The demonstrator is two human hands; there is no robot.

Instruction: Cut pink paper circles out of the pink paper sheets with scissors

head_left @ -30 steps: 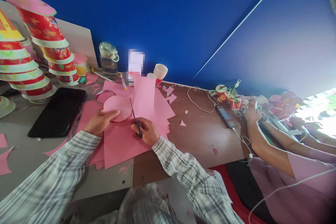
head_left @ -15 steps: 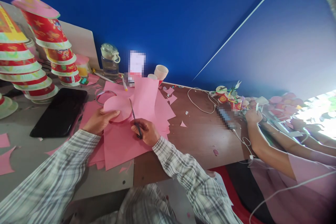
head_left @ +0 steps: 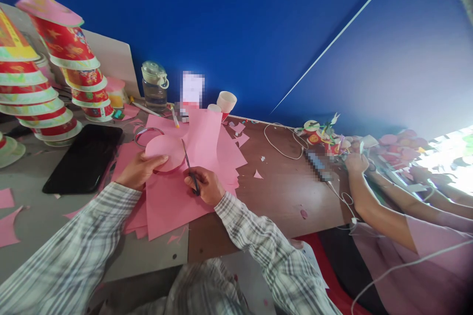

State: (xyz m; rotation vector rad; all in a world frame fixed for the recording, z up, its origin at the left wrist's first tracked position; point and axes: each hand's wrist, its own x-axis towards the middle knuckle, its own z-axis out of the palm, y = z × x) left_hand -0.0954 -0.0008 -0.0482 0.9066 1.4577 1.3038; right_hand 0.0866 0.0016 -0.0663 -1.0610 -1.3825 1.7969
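My left hand [head_left: 138, 170] pinches a pink paper sheet [head_left: 166, 150] whose near part is cut to a round shape, with the rest of the sheet curling upward. My right hand [head_left: 205, 184] is closed around the handles of dark scissors [head_left: 188, 162], their blades lying against the right edge of the round part. Both hands hover above a stack of pink paper sheets [head_left: 173, 202] spread over the table.
A black tablet [head_left: 83, 157] lies at the left, behind it stacks of red paper cups [head_left: 72, 64]. A clear water bottle [head_left: 155, 86], small cups and a metal ring [head_left: 148, 133] stand further back. White cables [head_left: 283, 145] cross the brown tabletop. Another person's arm [head_left: 373, 197] reaches in at the right.
Almost nothing has changed: the view shifted slightly and my hands keep the same hold on the paper and scissors. The other person's hand moved a little.
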